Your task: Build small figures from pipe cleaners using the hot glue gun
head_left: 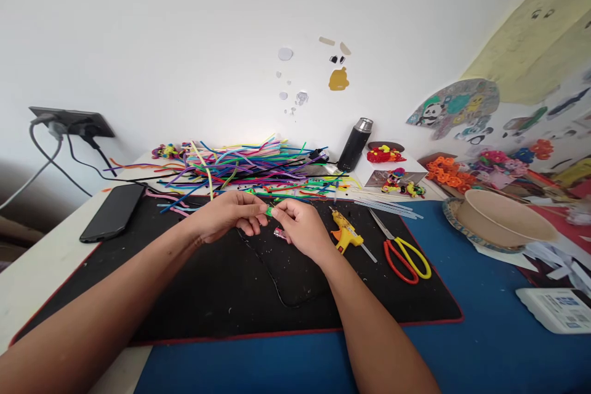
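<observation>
Over the black mat [207, 295], my left hand [235, 215] and my right hand [300, 225] meet with their fingertips almost together. Both pinch a small bright green piece [269, 212]; its exact kind is too small to make out. Just under my right hand's fingers is a small pink and white object [279, 233], partly hidden. Close by on the right lies a yellow hot glue gun [345, 231] with a clear glue stick in its back. Its black cord [272, 277] curves across the mat below my hands.
A heap of colourful pipe cleaners [249, 163] lies along the wall. Scissors [406, 258] with red and yellow handles rest on the mat's right. A phone [113, 212] lies left, a black flask [354, 144] stands behind, and a bowl [508, 218] sits far right.
</observation>
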Available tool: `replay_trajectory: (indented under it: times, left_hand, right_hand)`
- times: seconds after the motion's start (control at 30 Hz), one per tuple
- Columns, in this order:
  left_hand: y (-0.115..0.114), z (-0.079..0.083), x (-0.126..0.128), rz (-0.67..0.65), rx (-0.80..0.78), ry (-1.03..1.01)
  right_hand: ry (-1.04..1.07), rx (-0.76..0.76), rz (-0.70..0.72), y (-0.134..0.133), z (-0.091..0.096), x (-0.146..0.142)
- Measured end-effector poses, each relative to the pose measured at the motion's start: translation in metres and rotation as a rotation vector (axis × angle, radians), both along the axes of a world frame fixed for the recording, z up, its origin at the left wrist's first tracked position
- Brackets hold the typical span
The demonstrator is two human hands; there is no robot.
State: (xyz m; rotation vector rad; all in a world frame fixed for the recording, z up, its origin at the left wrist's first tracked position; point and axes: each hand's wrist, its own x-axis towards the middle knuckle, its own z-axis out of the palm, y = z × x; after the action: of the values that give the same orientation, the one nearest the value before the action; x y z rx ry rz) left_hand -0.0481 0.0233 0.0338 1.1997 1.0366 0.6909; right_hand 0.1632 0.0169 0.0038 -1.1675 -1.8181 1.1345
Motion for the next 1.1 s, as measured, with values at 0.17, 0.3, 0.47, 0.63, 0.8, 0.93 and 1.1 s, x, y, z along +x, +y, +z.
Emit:
replay_trajectory:
  times: [0.17, 0.3, 0.47, 0.63, 0.8, 0.93, 1.1]
  left_hand:
    - [-0.002, -0.005, 0.007, 0.060, 0.045, 0.063]
    - [-0.005, -0.012, 0.014, 0.126, 0.067, -0.010]
    - [-0.005, -0.013, 0.016, 0.177, 0.120, -0.078]
    - [-0.006, -0.008, 0.014, 0.202, 0.158, -0.058]
    - [-0.008, -0.007, 0.013, 0.202, 0.178, -0.036]
    - [-0.007, -0.008, 0.015, 0.199, 0.184, -0.012]
    - [-0.009, -0.006, 0.016, 0.187, 0.176, 0.002]
  right_hand:
    - [-0.098, 0.086, -0.013, 0.000, -0.001, -0.001]
    - [0.021, -0.024, -0.001, 0.000, -0.001, -0.002]
    - [0.333, -0.286, 0.042, 0.002, 0.001, -0.002]
    - [0.454, -0.305, 0.005, 0.003, 0.004, -0.001]
    - [0.452, -0.319, 0.005, 0.004, 0.001, -0.002]
    - [0.438, -0.321, 0.009, 0.004, -0.002, -0.003]
    - [0.417, -0.305, 0.011, 0.003, -0.001, -0.003]
